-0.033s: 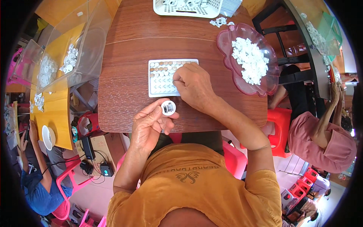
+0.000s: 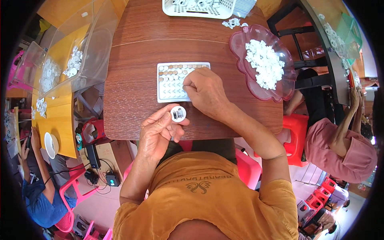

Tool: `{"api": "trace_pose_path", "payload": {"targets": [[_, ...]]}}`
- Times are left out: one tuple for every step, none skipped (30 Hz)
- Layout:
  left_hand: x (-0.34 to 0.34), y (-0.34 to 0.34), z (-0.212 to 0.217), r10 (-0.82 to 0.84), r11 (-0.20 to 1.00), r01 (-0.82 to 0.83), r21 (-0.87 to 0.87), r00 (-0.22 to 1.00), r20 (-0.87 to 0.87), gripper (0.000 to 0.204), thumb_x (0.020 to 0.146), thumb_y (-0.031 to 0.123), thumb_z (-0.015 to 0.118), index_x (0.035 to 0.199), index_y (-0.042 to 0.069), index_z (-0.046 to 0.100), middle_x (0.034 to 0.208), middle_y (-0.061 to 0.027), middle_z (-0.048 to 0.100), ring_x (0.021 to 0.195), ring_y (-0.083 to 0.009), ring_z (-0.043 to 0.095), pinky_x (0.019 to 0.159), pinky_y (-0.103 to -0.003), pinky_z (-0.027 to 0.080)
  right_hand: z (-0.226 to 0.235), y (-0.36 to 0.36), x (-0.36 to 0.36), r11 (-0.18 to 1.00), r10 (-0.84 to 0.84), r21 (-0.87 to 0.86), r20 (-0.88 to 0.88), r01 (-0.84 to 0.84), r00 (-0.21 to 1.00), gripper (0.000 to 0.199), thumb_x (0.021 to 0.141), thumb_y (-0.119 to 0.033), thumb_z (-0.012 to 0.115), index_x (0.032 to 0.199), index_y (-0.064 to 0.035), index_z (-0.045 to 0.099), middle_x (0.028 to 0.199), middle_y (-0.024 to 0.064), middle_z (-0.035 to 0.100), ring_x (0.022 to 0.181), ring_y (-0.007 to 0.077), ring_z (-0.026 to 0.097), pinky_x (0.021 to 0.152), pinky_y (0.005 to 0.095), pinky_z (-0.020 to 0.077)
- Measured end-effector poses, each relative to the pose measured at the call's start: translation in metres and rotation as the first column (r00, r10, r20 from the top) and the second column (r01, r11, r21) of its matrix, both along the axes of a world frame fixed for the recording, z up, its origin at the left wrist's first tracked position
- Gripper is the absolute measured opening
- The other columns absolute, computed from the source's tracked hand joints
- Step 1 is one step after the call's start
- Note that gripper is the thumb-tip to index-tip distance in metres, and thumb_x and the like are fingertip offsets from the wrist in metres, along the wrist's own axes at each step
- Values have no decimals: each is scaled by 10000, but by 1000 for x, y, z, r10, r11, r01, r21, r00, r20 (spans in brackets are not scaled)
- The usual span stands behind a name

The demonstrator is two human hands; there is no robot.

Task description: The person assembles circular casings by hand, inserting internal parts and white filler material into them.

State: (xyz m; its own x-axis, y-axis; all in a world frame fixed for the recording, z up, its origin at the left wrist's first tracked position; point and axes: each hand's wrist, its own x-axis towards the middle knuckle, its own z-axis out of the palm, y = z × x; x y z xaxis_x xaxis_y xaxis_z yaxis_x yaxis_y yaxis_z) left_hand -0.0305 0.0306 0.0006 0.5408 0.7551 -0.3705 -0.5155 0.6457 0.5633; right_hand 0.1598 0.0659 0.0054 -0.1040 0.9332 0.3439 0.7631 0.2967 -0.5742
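Hands first, from where I sit watching the head view: the left hand [image 2: 158, 134] is just below the middle of the frame, its thumb and fingers closed on a small round white part [image 2: 178, 113] with a dark insert at its centre — held just off the near edge of the brown wooden table [image 2: 132, 80]. The right hand [image 2: 206, 94] lies right of it, at frame centre, resting over the lower right corner of a white grid tray [image 2: 172, 82]. Its fingertips are pinched together against the tray's surface, but I cannot tell whether anything sits between them. The tray's upper rows hold small round brownish and pale pieces, while the lower rows look mostly unfilled.

To the upper right of the frame sits a pink translucent scalloped bowl [image 2: 276, 94] heaped with small white parts [image 2: 264, 62], near the right hand but not touching it. At the top edge I see a white slotted basket [image 2: 200, 9], and a few loose white parts [image 2: 232, 23] lie between it and the bowl.

Upper left of the frame has clear plastic bins [image 2: 92, 48] with more white pieces on a yellow table [image 2: 60, 120]. Another person in blue [image 2: 38, 196] sits at lower left, and one in pink [image 2: 340, 148] at the right edge.
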Motion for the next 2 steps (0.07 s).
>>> {"api": "trace_pose_path", "payload": {"targets": [[0, 0, 0, 1, 1000, -1, 1, 1000, -1, 371, 920, 193, 523, 1192, -58, 505, 901, -233, 647, 642, -201, 650, 498, -256, 470, -1, -3, 1, 999, 9, -35, -91, -12, 996, 113, 689, -64, 670, 744, -54, 571, 724, 92, 558, 759, 269, 553, 644, 395, 438], [-1, 0, 0, 3, 1000, -3, 3, 1000, -3, 371, 920, 193, 522, 1195, -55, 505, 905, -234, 646, 645, -205, 651, 500, -256, 471, 0, -5, 1, 999, 1, -49, -128, -7, 992, 115, 700, -92, 676, 737, -61, 572, 734, 95, 567, 758, 261, 557, 653, 391, 437]]}}
